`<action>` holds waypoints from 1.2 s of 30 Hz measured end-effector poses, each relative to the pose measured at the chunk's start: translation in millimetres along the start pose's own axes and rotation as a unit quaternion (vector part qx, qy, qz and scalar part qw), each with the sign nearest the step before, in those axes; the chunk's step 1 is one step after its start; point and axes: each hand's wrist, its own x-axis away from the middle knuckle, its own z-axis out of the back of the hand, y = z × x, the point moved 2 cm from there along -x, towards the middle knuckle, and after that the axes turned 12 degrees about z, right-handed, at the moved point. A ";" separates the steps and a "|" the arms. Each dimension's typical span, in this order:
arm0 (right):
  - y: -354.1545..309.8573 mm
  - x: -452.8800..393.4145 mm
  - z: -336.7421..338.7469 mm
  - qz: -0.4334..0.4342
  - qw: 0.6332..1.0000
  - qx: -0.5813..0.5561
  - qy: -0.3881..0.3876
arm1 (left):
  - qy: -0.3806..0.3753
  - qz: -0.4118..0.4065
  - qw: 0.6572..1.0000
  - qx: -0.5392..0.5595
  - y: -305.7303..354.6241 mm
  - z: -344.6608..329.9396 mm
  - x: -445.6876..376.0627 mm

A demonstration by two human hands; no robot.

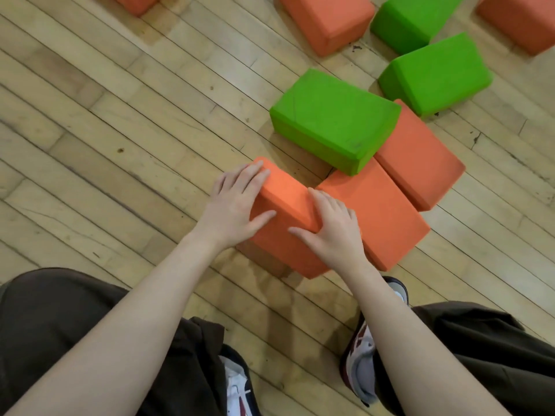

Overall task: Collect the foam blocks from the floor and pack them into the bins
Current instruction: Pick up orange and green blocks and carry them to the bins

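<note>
1. Head view, looking straight down. Left hand [237, 205] and right hand [333, 232] clamp one orange foam block [286, 214] between them, one on each side.
2. Left fingers [252, 175] lie fairly straight over the block's far left edge, thumb laid on the top face. They press rather than wrap.
3. Right fingers [318, 199] are spread and bent over the right edge, thumb reaching across the top. They grasp the block.
4. Judgement: the two-sided squeeze suits a bulky, light, springy thing too wide for one palm. A lift looks close, but I cannot tell whether the block is clear of the floor.
5. The held block sits just beside a second orange block [378, 217], and the right hand fills the narrow gap between them. A third orange block [420, 157] lies beyond that one.
6. A green block [333, 121] rests tilted on top of those two orange ones. Two more green blocks [435, 73] [411, 19] and further orange ones [327, 19] are scattered toward the top edge.
7. Surface: pale wooden plank floor [105, 115], scuffed, with dark specks near the blocks.
8. No bins in view. Most blocks are still on the floor, so the task seems early.
9. Dark trousers [60, 310] and sneakers [360, 355] frame the bottom.
</note>
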 end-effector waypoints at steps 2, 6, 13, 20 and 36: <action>-6.9 -15.1 11.1 0.042 0.999 0.020 0.013 | 0.045 0.021 0.999 -0.004 -2.0 12.4 1.5; -23.4 -32.8 28.2 0.113 0.990 0.056 0.059 | 0.114 0.032 0.993 -0.028 -1.8 42.3 7.3; -45.1 -61.7 62.5 0.222 0.965 0.099 0.101 | 0.143 0.016 0.983 -0.113 -2.6 92.8 4.8; -43.7 -66.6 73.6 0.328 0.931 0.126 0.103 | 0.122 0.045 0.982 -0.135 2.2 93.3 10.6; 70.9 -130.2 42.6 0.035 0.980 0.189 -0.049 | 0.145 0.410 0.900 -0.033 35.6 11.5 -25.5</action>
